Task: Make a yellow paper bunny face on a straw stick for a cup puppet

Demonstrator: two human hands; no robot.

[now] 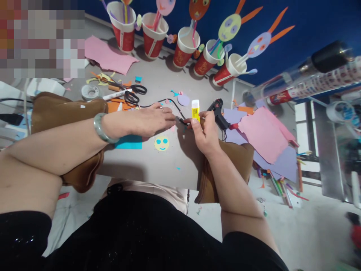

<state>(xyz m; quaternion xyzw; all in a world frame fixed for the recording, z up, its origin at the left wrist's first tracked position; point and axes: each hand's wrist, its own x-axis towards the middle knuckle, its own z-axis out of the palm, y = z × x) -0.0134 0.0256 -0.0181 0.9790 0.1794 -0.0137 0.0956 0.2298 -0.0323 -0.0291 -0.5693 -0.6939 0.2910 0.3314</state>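
My left hand (153, 120) reaches across the tabletop with its fingers stretched out and low, and a blue paper piece (129, 142) lies partly under its wrist. In my right hand (207, 131), a small yellow-and-white stick (195, 110) stands upright between thumb and fingers; its exact kind is hard to read. Just below the left fingers lies a yellow paper face (161, 143) with blue eyes and a blue smile. A thin dark cord (172, 101) runs between the hands, and its end near the fingertips is unclear. Beyond them rests a lilac paper oval (184, 99).
Several red-and-white paper cups (186, 47) with paper-faced straw figures line the back. Scissors (132, 97), a marker (117, 94) and a tape roll (90, 92) lie left. A black glue gun (218, 113), pink paper (263, 131) and a cup stack (316, 84) are right.
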